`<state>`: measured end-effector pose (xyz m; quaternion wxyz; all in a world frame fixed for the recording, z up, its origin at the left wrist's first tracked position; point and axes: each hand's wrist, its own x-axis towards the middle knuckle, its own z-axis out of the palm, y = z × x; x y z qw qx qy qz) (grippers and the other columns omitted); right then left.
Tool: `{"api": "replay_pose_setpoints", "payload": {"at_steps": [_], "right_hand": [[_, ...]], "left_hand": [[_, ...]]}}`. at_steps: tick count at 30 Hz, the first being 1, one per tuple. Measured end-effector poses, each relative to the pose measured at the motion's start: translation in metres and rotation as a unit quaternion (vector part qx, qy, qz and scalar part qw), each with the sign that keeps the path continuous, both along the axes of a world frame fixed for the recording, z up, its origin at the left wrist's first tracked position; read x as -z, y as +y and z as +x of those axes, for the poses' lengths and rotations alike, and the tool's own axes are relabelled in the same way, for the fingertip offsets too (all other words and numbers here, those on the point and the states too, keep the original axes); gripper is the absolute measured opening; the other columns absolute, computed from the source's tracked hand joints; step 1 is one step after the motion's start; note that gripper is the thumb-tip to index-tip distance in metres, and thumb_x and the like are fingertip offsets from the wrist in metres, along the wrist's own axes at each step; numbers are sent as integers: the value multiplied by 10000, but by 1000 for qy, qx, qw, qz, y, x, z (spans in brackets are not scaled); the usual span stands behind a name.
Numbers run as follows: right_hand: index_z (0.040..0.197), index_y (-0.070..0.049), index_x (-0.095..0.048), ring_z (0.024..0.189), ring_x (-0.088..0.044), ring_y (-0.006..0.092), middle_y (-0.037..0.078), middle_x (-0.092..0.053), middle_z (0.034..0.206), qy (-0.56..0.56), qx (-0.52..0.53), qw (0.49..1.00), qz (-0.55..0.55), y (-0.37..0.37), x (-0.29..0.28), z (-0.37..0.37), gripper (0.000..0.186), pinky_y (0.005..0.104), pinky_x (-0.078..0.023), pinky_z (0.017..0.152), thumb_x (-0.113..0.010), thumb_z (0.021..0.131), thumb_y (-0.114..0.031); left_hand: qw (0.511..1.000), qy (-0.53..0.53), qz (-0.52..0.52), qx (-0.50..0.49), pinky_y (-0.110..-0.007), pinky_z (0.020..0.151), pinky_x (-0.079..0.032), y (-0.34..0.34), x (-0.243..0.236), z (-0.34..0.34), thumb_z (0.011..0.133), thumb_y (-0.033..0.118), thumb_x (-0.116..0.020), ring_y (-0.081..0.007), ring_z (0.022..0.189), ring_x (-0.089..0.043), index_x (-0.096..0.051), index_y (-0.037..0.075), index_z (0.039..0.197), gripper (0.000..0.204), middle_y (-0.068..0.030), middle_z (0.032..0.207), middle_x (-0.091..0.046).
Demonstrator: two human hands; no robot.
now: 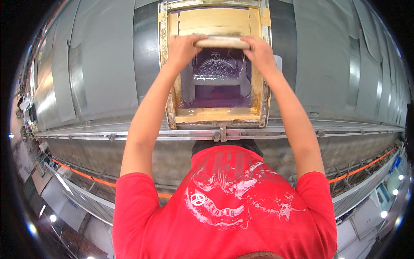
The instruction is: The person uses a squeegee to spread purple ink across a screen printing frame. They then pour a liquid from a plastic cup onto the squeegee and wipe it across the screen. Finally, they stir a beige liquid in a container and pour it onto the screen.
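My left hand [183,52] is closed around the left end of a squeegee [221,42] with a pale, rounded handle. On its right end, my right hand [261,54] grips in the same way. Under it lies a screen-printing frame [167,95], its inner borders covered with yellowish tape. The purple mesh [215,100] carries a pale arched design and wet, whitish ink [217,80] below the squeegee. Both arms reach forward, and the squeegee spans much of the mesh's width near its far end. The handle hides the blade's edge.
Grey sheets [105,52] cover the long table on both sides of the frame. A metal rail [181,134] with bolts and a clamp [222,134] runs along the near edge. Behind me, an orange strip [86,175] follows another long table's edge.
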<state>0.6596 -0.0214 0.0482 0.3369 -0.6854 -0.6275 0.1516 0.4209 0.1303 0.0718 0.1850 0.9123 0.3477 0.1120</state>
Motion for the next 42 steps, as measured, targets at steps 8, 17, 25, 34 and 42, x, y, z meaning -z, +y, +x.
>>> {"api": "replay_pose_setpoints", "payload": {"at_steps": [8,17,25,34,42], "right_hand": [[1108,-47,-685,1038,-630,360,157,-671,1109,58,12,995,-75,-29,5,-21,380,416,-514,912,-747,733,-44],[1167,-31,-655,1127,-600,356,153,-638,1193,89,5,988,-123,-133,-12,-92,451,411,-491,979,-770,735,-85],[1191,-39,-662,965,-607,174,101,-657,1125,128,228,965,-12,-113,-5,2,464,343,-495,814,-794,832,-302],[1118,-111,-695,860,-673,255,136,-710,928,209,306,928,-32,-74,54,35,258,362,-507,778,-641,947,-297],[1054,-106,-715,927,-694,317,145,-726,981,114,350,929,30,-53,-27,5,263,386,-510,820,-590,972,-323]], "left_hand": [[994,78,-76,-4,-368,766,-493,-22,-6,-10,700,209,-812,-229,790,-706,-779,285,1045,355,-21,886,-751],[997,36,-63,26,-356,793,-371,-124,7,-88,683,140,-792,-134,991,-676,-755,239,1055,387,50,1110,-732],[989,35,-127,-61,-363,710,-562,-57,-7,-51,709,119,-773,-275,762,-710,-774,220,1064,370,-101,906,-740],[996,-41,-67,-50,-339,811,-570,-36,2,-39,736,83,-772,-268,950,-709,-735,211,1154,439,-71,1055,-734],[999,-7,-9,40,-441,1013,-391,-153,-8,-130,726,55,-748,-193,1334,-515,-630,230,1315,625,27,1409,-588]]}}
